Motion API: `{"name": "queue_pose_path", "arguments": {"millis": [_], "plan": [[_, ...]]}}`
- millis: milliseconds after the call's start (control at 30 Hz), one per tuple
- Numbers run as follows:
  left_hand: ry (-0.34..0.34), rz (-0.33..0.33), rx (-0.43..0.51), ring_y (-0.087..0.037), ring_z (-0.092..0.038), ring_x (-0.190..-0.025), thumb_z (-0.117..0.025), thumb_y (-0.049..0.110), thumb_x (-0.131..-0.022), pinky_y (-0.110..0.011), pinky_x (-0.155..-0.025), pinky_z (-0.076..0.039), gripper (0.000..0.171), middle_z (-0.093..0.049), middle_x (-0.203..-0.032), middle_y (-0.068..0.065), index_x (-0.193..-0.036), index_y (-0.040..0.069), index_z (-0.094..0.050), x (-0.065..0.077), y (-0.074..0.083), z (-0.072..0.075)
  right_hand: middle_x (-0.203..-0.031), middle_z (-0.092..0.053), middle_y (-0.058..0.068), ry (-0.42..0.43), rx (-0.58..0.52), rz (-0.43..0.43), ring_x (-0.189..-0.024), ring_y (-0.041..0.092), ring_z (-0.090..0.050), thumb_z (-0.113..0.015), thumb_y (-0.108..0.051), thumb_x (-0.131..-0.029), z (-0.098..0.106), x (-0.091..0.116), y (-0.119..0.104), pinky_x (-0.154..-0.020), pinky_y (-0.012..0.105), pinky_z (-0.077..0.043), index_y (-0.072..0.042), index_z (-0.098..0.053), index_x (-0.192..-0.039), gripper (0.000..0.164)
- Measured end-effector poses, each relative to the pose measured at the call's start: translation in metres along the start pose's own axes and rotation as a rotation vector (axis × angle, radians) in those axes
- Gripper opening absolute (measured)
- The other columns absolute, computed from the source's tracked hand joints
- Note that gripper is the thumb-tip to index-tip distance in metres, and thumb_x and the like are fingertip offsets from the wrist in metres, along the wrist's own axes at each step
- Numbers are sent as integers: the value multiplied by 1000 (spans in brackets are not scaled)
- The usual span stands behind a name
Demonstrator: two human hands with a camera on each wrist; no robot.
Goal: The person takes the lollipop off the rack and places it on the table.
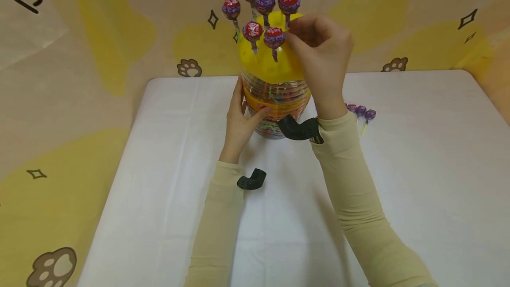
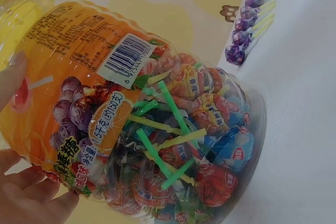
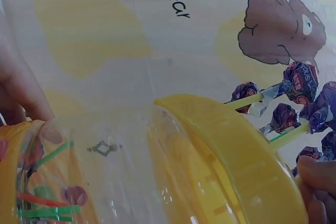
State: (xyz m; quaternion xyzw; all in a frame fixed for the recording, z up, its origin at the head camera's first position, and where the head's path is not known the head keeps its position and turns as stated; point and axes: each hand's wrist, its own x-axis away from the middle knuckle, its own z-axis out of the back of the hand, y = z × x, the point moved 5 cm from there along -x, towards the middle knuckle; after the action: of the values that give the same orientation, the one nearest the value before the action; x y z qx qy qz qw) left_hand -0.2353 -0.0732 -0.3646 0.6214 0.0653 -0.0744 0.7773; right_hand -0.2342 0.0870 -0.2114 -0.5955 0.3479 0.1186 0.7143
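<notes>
**Bracing the Jar, Pinching a Lollipop at the Lid**

A yellow-patterned cloth [image 1: 119, 34] is filling the background, and a white table [image 1: 171, 145] is stretching across the lower frame. At upper centre, a clear candy jar [image 1: 288, 101] is standing upright, its yellow lid [image 1: 287, 67] rising toward the top edge.

Right of the lid, the right hand [image 1: 324, 50] is bending its fingers nearly closed, thumb and forefinger apparently pinching one lollipop [image 1: 288, 1] below its head; the exact contact is partly hiding. Left of centre, the left hand [image 1: 241, 127] is curving, partly open, around the jar's side.

Seven lollipops, that one included, are poking up from the lid. Six loose lollipops [image 2: 249, 19] are lying in a row at the upper right of the left wrist view.

Ideally, the left hand should be bracing the jar firmly while the right is working straight along the stick's line, close to the lid, so nothing is bending or knocking neighbouring heads.
</notes>
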Motion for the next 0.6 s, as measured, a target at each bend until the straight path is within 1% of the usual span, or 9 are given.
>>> {"name": "queue_pose_path", "arguments": {"millis": [133,433,600], "plan": [[-1,-5,-2,-12,-17,-141,-71,24,-85,-32,-114,-22,90,-16,-156,0,-153,16,-12,0,0,0,-87,-70,13,-5,-5,-1,-77,14,-66,-74,-3,-80,0,0,0,-78,24,-55,7,-71,-85,11],[-5,-1,10,-11,-17,-141,-71,24,-86,-31,-114,-22,90,-16,-156,1,-153,17,-12,0,-1,0,-86,-70,13,-1,3,47,-73,14,-64,-73,-4,-81,0,-1,-3,-74,24,-56,8,-72,-86,13],[-5,-2,8,-11,-17,-141,-71,24,-86,-31,-114,-22,89,-16,-156,1,-153,17,-12,0,0,0,-87,-71,13,9,-14,56,-73,14,-64,-72,-3,-82,1,-1,-2,-75,24,-56,8,-72,-88,13]]}}
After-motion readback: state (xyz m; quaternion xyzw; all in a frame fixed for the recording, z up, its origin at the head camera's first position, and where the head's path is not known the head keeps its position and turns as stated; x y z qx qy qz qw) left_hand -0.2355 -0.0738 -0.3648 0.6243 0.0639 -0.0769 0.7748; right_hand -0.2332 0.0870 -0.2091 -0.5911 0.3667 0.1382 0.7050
